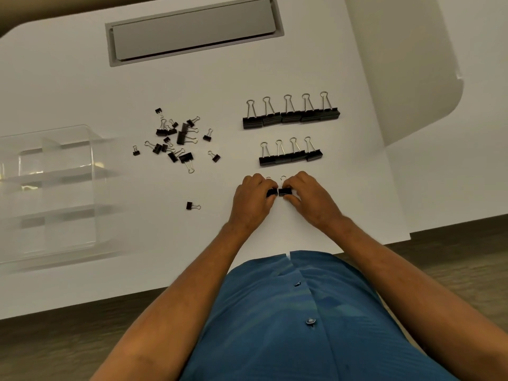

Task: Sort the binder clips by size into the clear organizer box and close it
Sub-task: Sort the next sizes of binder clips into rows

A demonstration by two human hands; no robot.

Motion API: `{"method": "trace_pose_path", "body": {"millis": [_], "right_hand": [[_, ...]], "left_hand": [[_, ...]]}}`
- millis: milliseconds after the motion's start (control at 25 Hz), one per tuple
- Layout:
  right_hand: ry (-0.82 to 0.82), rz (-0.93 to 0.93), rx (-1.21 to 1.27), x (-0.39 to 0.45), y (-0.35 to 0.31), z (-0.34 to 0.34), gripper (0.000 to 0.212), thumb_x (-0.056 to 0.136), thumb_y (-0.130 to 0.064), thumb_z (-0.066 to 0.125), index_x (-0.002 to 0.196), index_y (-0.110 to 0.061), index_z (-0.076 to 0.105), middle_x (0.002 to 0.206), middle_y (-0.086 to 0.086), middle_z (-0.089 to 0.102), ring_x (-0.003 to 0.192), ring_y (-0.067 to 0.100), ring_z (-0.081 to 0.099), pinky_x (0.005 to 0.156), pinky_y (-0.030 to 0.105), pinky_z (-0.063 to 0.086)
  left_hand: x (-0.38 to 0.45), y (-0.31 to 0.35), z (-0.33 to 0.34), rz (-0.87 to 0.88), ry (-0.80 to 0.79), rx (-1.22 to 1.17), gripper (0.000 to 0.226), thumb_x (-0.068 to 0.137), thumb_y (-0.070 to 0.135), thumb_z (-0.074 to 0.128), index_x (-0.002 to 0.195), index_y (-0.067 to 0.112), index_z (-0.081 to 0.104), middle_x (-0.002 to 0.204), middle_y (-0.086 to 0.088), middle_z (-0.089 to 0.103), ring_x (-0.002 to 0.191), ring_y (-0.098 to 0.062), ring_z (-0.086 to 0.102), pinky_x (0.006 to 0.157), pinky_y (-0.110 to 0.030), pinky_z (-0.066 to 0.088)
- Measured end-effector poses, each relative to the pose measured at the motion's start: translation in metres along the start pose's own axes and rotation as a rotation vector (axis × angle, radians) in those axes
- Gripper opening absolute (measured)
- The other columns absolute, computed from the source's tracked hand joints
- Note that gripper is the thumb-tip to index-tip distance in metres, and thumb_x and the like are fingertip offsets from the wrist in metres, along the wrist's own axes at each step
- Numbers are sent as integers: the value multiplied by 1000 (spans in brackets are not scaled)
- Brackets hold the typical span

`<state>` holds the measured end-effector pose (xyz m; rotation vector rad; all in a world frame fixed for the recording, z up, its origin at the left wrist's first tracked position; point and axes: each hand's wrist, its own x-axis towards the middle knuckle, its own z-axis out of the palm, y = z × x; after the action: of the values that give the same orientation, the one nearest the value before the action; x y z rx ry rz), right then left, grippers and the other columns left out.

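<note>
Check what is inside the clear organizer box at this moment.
The clear organizer box shows only its dividers; no binder clips appear in its compartments. Blur and glare hide its left part. Clips lie outside, in two rows and a loose pile.

**White desk, grey hatch, wood-look floor**

We're looking down on a white desk (82, 86) under soft, even light. A grey cable hatch (193, 30) sits recessed near its far edge. Nearer than the desk, dark wood-look flooring (55, 345) shows.
</note>
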<state>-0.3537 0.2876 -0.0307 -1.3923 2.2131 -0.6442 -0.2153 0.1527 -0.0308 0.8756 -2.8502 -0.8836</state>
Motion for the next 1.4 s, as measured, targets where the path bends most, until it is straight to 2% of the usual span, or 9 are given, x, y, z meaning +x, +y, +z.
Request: {"method": "trace_pose_path", "body": {"millis": [200,480,600,720,840,960,1040,1200,1400], "right_hand": [[-8,-21,37,2,5,0,24,93,-20,71,115,-13,64,105,4,57,93,17,53,74,28,48],[17,5,86,4,6,3,28,92,-21,71,117,-14,62,107,4,58,95,16,54,76,36,53],[-8,-5,125,3,6,-4,35,92,-25,72,122,-16,58,114,2,56,97,13,55,80,27,53],[139,21,122,6,14,-26,27,94,-21,69,118,-17,59,113,-2,53,95,10,53,78,17,47],[298,82,15,20,34,-50,31,91,-10,68,121,-13,61,117,5,55,106,18,50,87,18,42],[187,48,-64,35,49,-61,47,88,-6,70,132,-15,58,125,6,54,114,22,47,89,25,46],[95,4,-90,42,53,-64,51,89,-7,70,137,-18,56,131,4,52,119,22,47,88,28,49],[73,-13,-115,53,57,-60,42,92,-12,70,133,-18,62,128,4,57,117,22,49,87,34,54],[91,-21,-78,62,61,-60,30,92,-15,70,122,-15,68,119,4,60,111,21,50,89,30,49]], "left_hand": [[2,5,6,-22,26,-5,17,94,28,66,109,21,70,100,-1,65,92,-18,52,74,-37,47],[1,6,9,-41,38,-15,20,93,27,66,112,21,70,100,-2,63,92,-19,52,73,-35,45],[0,7,6,-30,38,-47,27,91,28,70,116,20,68,105,-3,61,96,-19,52,77,-33,46],[2,5,-2,-55,55,-120,37,89,30,72,122,19,62,115,-2,56,105,-14,48,84,-23,44],[16,0,-12,-110,132,-186,38,90,25,71,125,17,59,118,-1,53,110,-13,47,90,-20,42],[35,-3,-16,-155,127,-238,43,89,18,72,129,14,57,121,-4,51,112,-16,50,95,-21,42],[46,-3,-15,-151,100,-242,46,88,16,74,131,14,57,121,-5,50,112,-17,51,97,-25,46],[58,-3,-14,-140,90,-236,43,87,15,74,128,14,60,117,-4,49,107,-15,50,94,-27,50],[65,-3,-9,-162,120,-239,34,87,18,76,117,15,63,111,0,49,101,-11,52,89,-23,50]]}}
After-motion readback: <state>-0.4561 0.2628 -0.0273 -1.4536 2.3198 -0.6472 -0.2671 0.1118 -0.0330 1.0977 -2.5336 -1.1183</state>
